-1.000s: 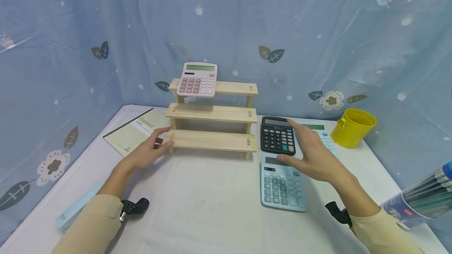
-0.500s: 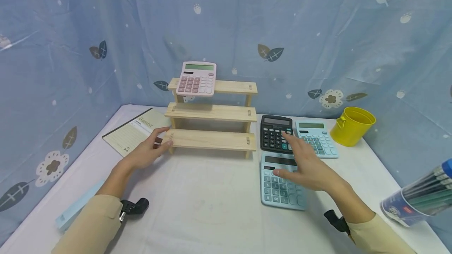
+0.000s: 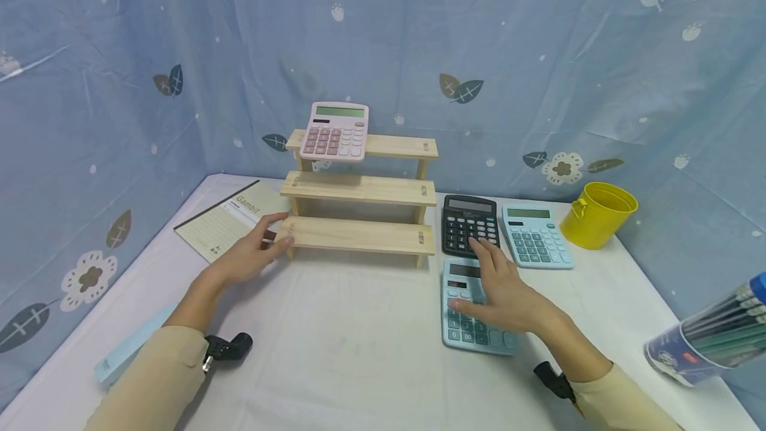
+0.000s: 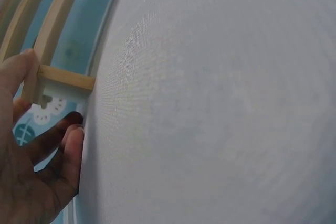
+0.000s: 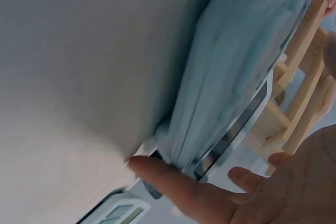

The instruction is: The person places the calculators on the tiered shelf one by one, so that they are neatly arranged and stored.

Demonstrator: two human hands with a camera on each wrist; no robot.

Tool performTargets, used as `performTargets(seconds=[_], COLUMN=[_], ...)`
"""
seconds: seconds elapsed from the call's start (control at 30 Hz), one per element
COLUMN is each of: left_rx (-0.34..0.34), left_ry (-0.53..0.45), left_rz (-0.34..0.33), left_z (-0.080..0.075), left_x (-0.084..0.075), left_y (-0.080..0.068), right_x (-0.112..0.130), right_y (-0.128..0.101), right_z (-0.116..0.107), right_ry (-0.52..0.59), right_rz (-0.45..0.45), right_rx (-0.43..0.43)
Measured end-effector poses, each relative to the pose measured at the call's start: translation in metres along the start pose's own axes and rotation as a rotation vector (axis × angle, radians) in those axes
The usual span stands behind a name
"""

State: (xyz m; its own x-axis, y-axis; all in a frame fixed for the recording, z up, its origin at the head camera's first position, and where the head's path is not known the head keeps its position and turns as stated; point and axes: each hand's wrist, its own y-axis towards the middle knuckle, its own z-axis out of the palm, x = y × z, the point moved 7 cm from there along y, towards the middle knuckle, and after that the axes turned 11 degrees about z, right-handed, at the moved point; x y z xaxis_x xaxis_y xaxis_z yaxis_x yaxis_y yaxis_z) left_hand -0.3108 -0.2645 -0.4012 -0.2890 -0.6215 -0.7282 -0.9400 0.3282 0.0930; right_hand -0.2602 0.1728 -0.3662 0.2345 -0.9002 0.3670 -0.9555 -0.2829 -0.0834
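A three-step wooden display stand stands at the back middle, with a pink calculator leaning on its top step. My left hand holds the left end of the lowest step, thumb at the front edge and index finger toward the back; the left wrist view shows the other fingers bent beside the stand's leg. Over a blue calculator lying on the table, my right hand hovers with spread fingers and covers part of its keys. In the right wrist view, one finger reaches past this calculator's far end.
A black calculator and a light blue one lie behind the right hand. Further right are a yellow bucket and a tub of pencils. A notepad and a light blue box-like object lie at left.
My right hand has moved back toward me and slightly left, off the light blue and black calculators and over the nearer blue one. The left hand stays on the stand.
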Motion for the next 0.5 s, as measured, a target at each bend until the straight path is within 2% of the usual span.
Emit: performTargets(seconds=[0.1, 0.33, 0.5], left_rx=[0.002, 0.004, 0.005], left_ry=[-0.004, 0.003, 0.001], left_rz=[0.002, 0.005, 0.005], left_z=[0.000, 0.000, 0.001], left_x=[0.000, 0.001, 0.001], left_y=[0.001, 0.000, 0.001], right_x=[0.004, 0.008, 0.006], right_y=[0.000, 0.005, 0.008], right_z=[0.004, 0.014, 0.018], right_ry=[-0.014, -0.067, -0.107], right_rz=[0.019, 0.159, 0.174], right_rx=[0.024, 0.073, 0.079])
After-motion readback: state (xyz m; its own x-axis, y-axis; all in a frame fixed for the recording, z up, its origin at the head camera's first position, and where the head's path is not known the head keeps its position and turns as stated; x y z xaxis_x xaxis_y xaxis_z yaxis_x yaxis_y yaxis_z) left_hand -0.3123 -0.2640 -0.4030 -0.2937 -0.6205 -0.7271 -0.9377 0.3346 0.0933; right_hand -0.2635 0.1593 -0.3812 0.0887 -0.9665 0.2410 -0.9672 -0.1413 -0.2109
